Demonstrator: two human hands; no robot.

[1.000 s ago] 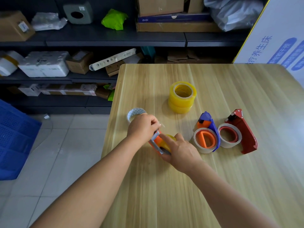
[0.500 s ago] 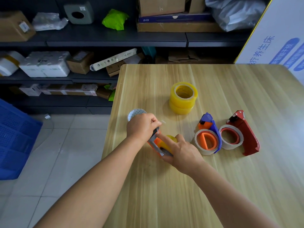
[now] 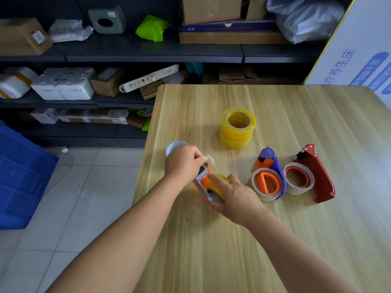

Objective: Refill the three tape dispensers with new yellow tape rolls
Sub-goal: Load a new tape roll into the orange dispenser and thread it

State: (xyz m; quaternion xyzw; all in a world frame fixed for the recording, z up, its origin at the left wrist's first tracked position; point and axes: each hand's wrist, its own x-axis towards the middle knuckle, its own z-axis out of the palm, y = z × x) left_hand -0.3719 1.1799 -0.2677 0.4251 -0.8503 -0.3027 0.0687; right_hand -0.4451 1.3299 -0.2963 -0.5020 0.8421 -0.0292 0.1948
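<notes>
- The orange-and-grey dispenser point(image 3: 204, 183) already has a yellow roll point(image 3: 221, 180) sitting in it, and it lies on the table point(image 3: 211, 250) right between the two hands.
- Left hand point(image 3: 183, 163) is curled up at the dispenser's far end and looks like it's pinching a clear tape end point(image 3: 211, 160) that sticks out just past its fingertips. Right hand point(image 3: 234, 197) is wrapped around the near end of the dispenser, index finger laid straight over the roll.
- Biggest risk imo: that loose end folds back and sticks to itself or to the fingers before it's past the cutter. It's thin and hard to see.
- Second: if the right hand eases off, pulling the tape could drag or tip the dispenser.
- Just behind the left hand sits an empty core point(image 3: 176, 147), close to the table's left edge; a backward nudge could send it to the floor.
- To the right of the right hand, the blue dispenser point(image 3: 273, 176) is near and the red dispenser point(image 3: 315, 176) is beyond it, both with pale rolls, so that side's tight.
- The spare yellow rolls point(image 3: 237, 130) are stacked well ahead of both hands, with open table around them and plenty toward the person.
</notes>
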